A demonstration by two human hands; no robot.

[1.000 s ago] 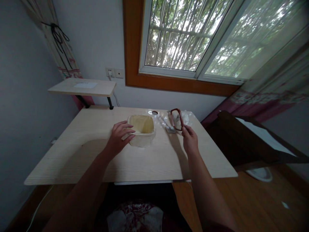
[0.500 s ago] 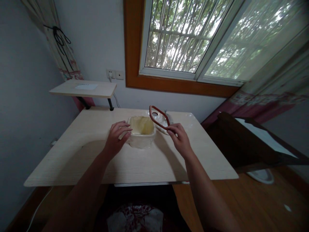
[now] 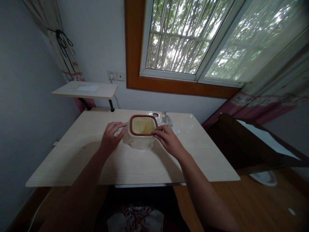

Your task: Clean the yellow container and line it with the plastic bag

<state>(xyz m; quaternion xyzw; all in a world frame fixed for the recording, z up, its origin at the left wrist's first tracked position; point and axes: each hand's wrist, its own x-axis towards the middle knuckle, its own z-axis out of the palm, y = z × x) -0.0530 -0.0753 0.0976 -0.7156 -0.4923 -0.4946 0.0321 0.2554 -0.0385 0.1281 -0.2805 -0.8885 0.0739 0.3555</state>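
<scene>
A cream plastic container [image 3: 140,141] stands near the middle of the light wooden table [image 3: 96,161]. A clear lid with a dark red rim [image 3: 143,116] lies flat on top of it. My left hand [image 3: 110,139] rests against the container's left side with its fingers stretched out. My right hand [image 3: 167,140] is at the right edge, fingertips pressing on the lid's rim.
Clear plastic wrapping and a small utensil [image 3: 166,120] lie behind the container. A small raised shelf [image 3: 84,91] sits at the table's back left corner. A window is ahead; dark furniture [image 3: 253,145] stands to the right, past the table's edge.
My right hand carried the red-rimmed lid leftwards from the table's right side and set it down on the container. My left hand stayed at the container's left side.
</scene>
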